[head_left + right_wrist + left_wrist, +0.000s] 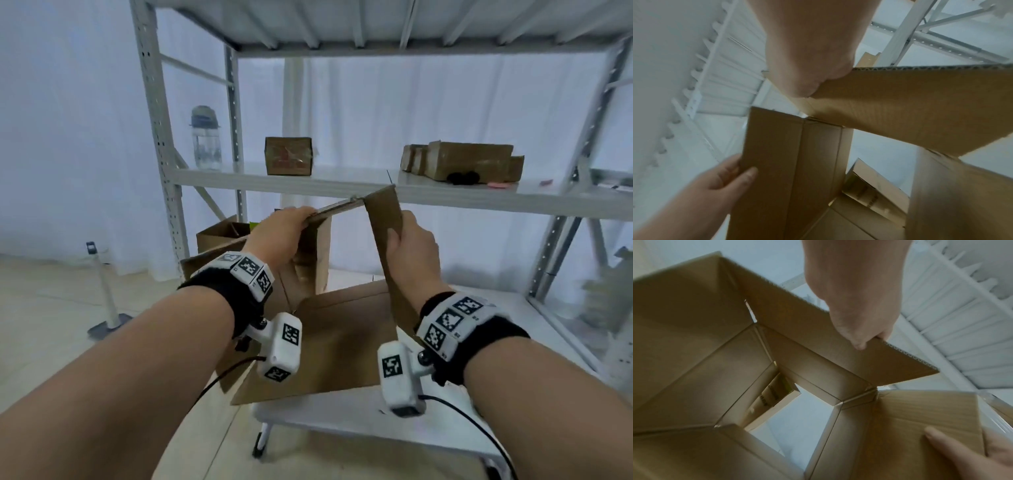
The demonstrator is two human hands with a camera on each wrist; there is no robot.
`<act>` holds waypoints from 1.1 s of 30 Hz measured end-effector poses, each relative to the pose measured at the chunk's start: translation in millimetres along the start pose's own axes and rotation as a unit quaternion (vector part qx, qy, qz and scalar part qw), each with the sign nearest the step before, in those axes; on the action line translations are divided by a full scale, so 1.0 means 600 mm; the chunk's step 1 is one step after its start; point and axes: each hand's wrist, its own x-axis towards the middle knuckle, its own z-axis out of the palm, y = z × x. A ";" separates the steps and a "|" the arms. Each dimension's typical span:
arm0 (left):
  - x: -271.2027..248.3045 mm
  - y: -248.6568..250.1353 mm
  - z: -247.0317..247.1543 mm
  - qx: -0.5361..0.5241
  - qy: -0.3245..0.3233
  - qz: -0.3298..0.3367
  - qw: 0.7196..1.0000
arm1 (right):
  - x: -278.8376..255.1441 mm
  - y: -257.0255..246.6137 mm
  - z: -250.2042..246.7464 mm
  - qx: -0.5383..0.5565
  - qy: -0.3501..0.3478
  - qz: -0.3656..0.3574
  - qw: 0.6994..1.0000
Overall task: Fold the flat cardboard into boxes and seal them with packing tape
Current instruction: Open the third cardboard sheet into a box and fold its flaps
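Note:
A brown cardboard box (342, 342), opened into a tube with both ends open, stands on a low white table (359, 418). My left hand (301, 221) pinches the edge of its upper far flap (339, 206). My right hand (399, 236) grips the upright right flap (383, 219), thumb on its inner face. In the left wrist view the left hand (869, 340) pinches the flap edge, and the box (694, 353) shows through to the floor. In the right wrist view the right hand (809, 87) clamps its flap (920, 105). No tape is in view.
A white metal rack (342, 185) stands behind the table, holding a closed box (288, 156), a pile of cardboard (462, 161) and a water bottle (205, 137). An open box (219, 233) sits on the floor at the left, near a small stand (106, 301).

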 end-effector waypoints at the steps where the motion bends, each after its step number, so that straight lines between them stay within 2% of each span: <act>1: 0.003 -0.001 -0.008 0.009 -0.003 -0.004 1.000 | 0.011 -0.009 -0.008 0.015 0.016 0.003 1.000; 8: -0.037 -0.043 -0.033 0.124 0.017 -0.077 0.989 | 0.015 -0.034 -0.026 0.056 0.048 0.032 0.997; 12: -0.060 -0.041 -0.032 0.090 -0.005 -0.114 0.989 | 0.011 -0.045 -0.026 0.108 0.078 0.040 0.990; 17: -0.058 0.025 -0.062 0.038 -0.039 -0.045 0.997 | 0.034 -0.082 -0.054 0.226 0.134 0.100 0.960; 20: -0.054 0.056 -0.096 -0.035 -0.120 0.017 0.992 | 0.058 -0.098 -0.082 0.296 0.150 0.132 0.934; 23: -0.057 0.072 -0.124 -0.081 -0.209 0.039 0.974 | 0.081 -0.108 -0.112 0.328 0.168 0.147 0.918; 24: -0.058 0.075 -0.131 -0.059 -0.218 0.049 0.973 | 0.085 -0.110 -0.119 0.340 0.175 0.154 0.911; 27: -0.052 0.078 -0.139 0.121 -0.187 0.095 0.970 | 0.090 -0.106 -0.129 0.363 0.190 0.172 0.896; 30: -0.044 0.075 -0.142 0.240 -0.148 0.081 0.956 | 0.085 -0.104 -0.136 0.372 0.192 0.181 0.890; 33: -0.036 0.074 -0.145 0.349 -0.118 0.058 0.928 | 0.085 -0.101 -0.138 0.386 0.199 0.183 0.882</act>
